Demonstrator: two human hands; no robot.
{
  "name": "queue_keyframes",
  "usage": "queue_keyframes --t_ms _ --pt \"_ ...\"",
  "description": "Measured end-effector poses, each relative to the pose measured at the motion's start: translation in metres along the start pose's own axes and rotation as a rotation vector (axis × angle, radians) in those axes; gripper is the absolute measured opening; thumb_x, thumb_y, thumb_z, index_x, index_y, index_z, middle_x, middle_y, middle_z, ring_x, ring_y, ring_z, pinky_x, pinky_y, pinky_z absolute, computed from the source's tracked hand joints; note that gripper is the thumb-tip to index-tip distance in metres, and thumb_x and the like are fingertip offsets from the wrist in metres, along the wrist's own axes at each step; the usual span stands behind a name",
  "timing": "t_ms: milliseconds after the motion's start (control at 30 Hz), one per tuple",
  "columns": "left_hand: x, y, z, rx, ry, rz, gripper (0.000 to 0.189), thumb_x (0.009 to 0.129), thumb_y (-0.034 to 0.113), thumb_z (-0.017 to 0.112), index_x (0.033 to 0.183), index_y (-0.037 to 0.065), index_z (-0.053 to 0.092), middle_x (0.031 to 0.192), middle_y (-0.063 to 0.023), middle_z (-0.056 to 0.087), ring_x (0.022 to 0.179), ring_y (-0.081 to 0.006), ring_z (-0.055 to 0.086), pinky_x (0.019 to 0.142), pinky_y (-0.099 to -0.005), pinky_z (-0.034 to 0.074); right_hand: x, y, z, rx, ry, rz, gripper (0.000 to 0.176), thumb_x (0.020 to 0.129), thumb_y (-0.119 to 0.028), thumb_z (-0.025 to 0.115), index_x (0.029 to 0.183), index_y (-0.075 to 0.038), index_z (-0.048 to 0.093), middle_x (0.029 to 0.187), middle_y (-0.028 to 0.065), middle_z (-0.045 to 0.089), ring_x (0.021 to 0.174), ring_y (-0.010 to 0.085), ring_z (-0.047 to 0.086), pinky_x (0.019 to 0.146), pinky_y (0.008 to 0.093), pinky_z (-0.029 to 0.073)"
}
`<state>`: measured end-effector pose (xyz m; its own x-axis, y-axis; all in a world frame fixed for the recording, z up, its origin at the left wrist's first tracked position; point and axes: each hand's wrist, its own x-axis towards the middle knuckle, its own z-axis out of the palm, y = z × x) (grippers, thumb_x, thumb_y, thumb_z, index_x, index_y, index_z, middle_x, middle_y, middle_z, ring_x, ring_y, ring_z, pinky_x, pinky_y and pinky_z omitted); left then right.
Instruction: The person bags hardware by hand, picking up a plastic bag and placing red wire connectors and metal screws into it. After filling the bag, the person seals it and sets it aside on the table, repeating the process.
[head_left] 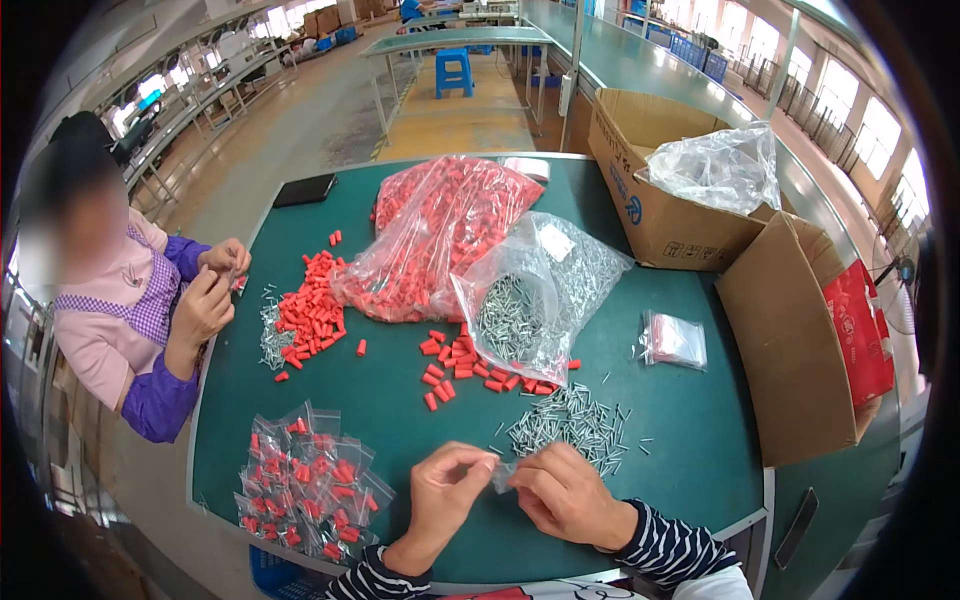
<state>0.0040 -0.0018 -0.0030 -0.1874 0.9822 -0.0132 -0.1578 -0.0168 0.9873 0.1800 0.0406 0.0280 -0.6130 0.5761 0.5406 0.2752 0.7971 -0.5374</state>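
One left hand [440, 497], one right hand [570, 497], fingers [476, 473] pinching clear bag [503, 477]; blue logo [634, 210] on cardboard box [655, 226] (lettering [624, 165] illegible).

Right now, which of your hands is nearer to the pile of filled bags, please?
Left. The left hand is just right of the pile of filled bags; the right hand is farther right, beyond it.

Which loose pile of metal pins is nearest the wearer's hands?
The larger pile, just beyond the right hand. The smaller pile lies at the table's left edge, near the co-worker's hands.
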Motion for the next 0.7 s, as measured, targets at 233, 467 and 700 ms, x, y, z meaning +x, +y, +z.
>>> queue_keyframes --t_ms 233,467,700 --pt "-0.004 0.006 0.005 0.413 -0.012 0.366 0.004 0.082 0.0 0.07 0.083 0.002 0.067 0.081 -0.005 0.064 0.061 -0.0053 0.053 0.05 -0.0199 0.038 -0.001 -0.007 -0.006 -0.202 -0.072 0.037 0.043 0.071 -0.006 0.069 0.113 -0.001 0.061 0.086 0.008 0.052 0.075 0.0244 0.051 0.064 0.0354 0.042" --pt "-0.006 0.003 0.006 0.46 -0.01 0.386 0.009 0.078 -0.001 0.073 0.082 0.004 0.066 0.077 -0.0043 0.063 0.055 -0.0069 0.047 0.047 -0.0214 0.034 -0.008 -0.012 -0.004 -0.202 -0.153 0.119 0.035 0.076 -0.008 0.065 0.11 -0.002 0.06 0.085 0.0075 0.051 0.075 0.0232 0.051 0.067 0.0358 0.041" --pt "-0.002 0.005 0.005 0.57 -0.032 0.565 0.009 0.078 0.001 0.073 0.08 0.004 0.065 0.075 -0.0042 0.063 0.056 -0.0102 0.048 0.047 -0.024 0.035 -0.014 -0.016 -0.009 -0.162 -0.261 0.206 0.033 0.076 -0.008 0.067 0.109 -0.005 0.061 0.086 0.0072 0.054 0.075 0.024 0.055 0.065 0.0359 0.043"
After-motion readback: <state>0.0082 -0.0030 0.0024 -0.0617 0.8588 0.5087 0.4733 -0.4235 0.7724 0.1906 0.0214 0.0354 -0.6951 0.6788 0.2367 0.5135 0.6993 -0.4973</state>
